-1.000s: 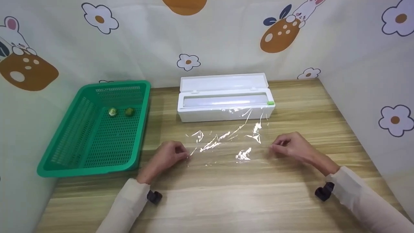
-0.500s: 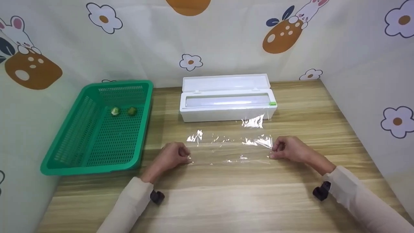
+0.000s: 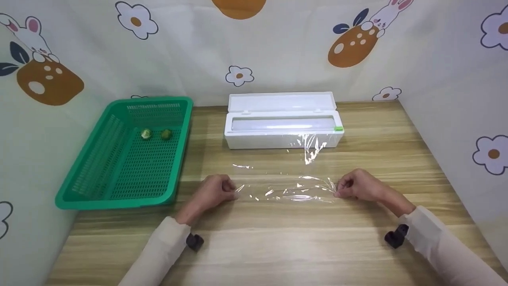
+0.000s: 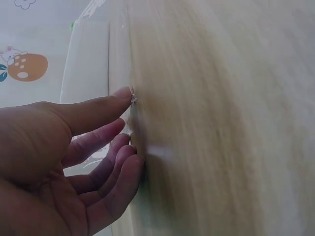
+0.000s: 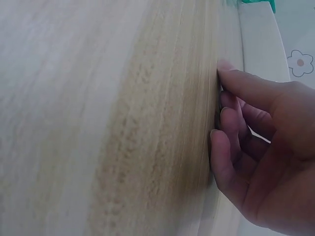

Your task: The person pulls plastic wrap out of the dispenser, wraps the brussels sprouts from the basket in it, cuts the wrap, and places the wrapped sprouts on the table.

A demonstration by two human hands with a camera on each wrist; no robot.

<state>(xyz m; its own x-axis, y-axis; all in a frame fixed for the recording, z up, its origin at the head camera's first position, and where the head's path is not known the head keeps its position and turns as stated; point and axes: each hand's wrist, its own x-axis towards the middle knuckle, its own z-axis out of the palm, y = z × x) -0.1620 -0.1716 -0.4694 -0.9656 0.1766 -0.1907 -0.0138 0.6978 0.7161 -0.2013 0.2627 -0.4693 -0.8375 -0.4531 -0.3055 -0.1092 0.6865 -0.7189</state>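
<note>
A clear sheet of plastic wrap (image 3: pixel 285 186) stretches over the table toward me from a white wrap dispenser box (image 3: pixel 283 140), whose lid stands raised at the back. My left hand (image 3: pixel 216 190) pinches the sheet's near left corner between thumb and fingers; in the left wrist view a crumpled bit of film shows at the thumb tip. At the near right corner my right hand (image 3: pixel 359 186) pinches the film, with creases running into its fingertips. The roll (image 3: pixel 283 124) is visible inside the box. A green slider (image 3: pixel 338 128) sits at the box's front right.
A green plastic basket (image 3: pixel 180 159) stands at the left, with two small green-and-whitish round pieces (image 3: pixel 146 134) in it. Behind the box hangs a patterned cloth (image 3: pixel 285 51), which also lines both sides. The wooden table (image 3: pixel 274 246) extends toward me.
The fingers have come onto the film's near corners, the right hand moving slightly nearer to me. The sheet's near edge is drawn straighter, and its glints have shifted. The head view has turned slightly left.
</note>
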